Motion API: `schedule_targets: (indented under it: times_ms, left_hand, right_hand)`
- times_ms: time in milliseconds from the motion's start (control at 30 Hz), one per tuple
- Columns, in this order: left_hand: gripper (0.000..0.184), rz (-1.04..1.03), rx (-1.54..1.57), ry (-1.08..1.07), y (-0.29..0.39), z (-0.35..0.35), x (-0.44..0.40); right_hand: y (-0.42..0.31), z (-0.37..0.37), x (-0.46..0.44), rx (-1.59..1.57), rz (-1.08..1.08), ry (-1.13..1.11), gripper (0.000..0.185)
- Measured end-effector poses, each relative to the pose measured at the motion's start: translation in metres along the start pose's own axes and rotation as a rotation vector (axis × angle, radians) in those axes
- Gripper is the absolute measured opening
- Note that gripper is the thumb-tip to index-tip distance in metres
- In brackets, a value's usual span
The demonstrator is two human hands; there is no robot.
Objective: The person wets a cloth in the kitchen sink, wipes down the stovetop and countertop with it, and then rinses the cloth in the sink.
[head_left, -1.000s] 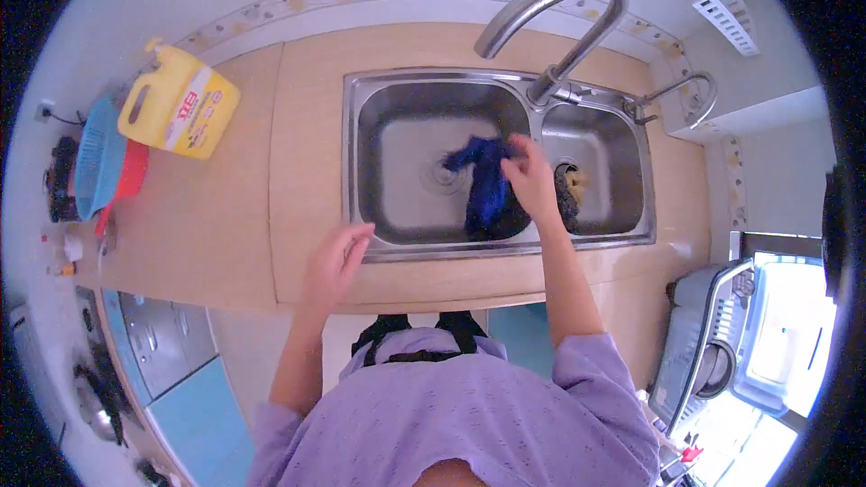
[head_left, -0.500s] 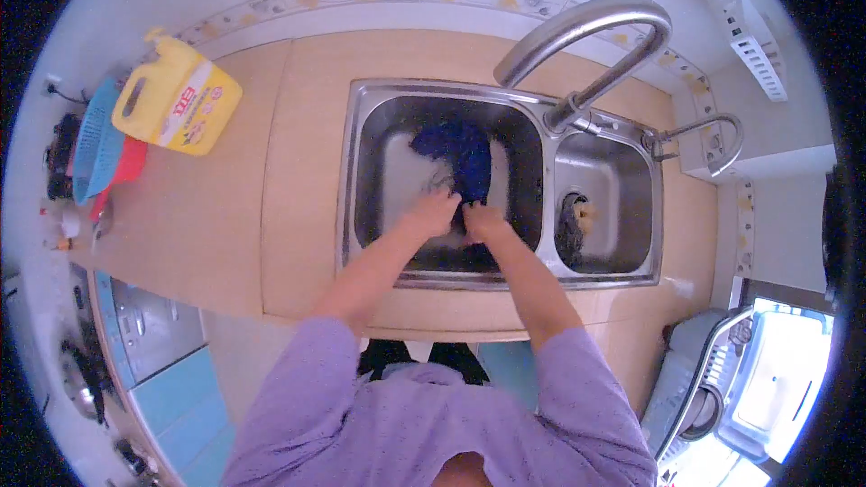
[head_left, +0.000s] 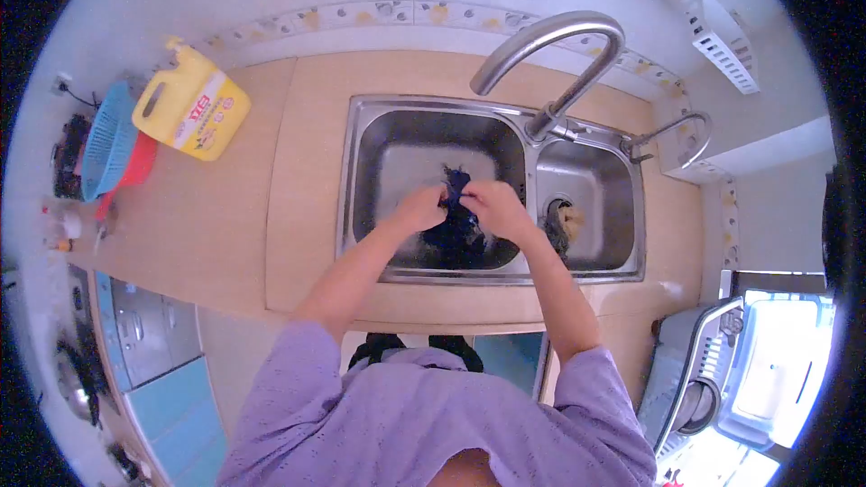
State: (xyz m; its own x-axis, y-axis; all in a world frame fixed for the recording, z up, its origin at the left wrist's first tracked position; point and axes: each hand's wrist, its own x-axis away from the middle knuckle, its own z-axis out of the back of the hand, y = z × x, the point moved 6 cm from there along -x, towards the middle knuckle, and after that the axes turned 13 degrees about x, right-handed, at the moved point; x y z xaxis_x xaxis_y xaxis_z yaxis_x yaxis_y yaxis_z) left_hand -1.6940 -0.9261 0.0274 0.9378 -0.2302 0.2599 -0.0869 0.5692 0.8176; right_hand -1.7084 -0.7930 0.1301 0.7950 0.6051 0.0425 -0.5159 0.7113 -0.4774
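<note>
A wet dark-blue cloth (head_left: 458,233) hangs bunched in the large left basin of the steel sink (head_left: 346,216). My left hand (head_left: 422,208) is closed on the cloth's left side near its upper part. On the other side, my right hand (head_left: 496,209) pinches the cloth with thumb and fingers, close to the left hand. A small tip of cloth sticks up between the hands, and the rest drops below them toward the front of the basin. Folds hide the exact grip of the fingertips.
In the smaller right basin lie a dark and a tan cloth (head_left: 568,219). A tall curved faucet (head_left: 591,68) arches behind the sink, with a thinner tap (head_left: 690,126) to its right. A yellow jug (head_left: 194,113), a blue basket (head_left: 110,144) and a red bowl (head_left: 137,162) stand left.
Both hands have moved away from the counter's front edge. The cloth, earlier spread toward the back of the basin, is now gathered between the hands and hangs toward the front.
</note>
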Motion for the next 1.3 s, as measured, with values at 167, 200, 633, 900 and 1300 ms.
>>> schedule_targets:
  times_ms: [167, 200, 633, 900, 1300]
  left_hand:
    - [0.034, -0.147, 0.158, 0.209, 0.021, 0.009, -0.009]
    - [0.035, -0.180, 0.118, 0.258, 0.019, 0.011, -0.011]
    - [0.026, -0.252, 0.480, 0.473, 0.053, 0.170, 0.015]
    - [0.029, -0.427, 0.595, 0.630, 0.091, 0.206, 0.039]
    - [0.016, 0.148, -0.811, -0.324, -0.031, 0.035, 0.043]
  right_hand:
    - [-0.041, 0.079, 0.011, -0.139, -0.001, 0.383, 0.012]
    - [-0.038, 0.088, 0.013, -0.232, -0.088, 0.382, 0.012]
    - [-0.016, 0.181, 0.010, -0.973, -0.227, 0.587, 0.014]
    - [-0.023, 0.212, 0.022, -0.696, -0.102, 0.741, 0.014]
    - [0.066, -0.133, 0.013, 0.372, -0.052, -0.627, 0.021]
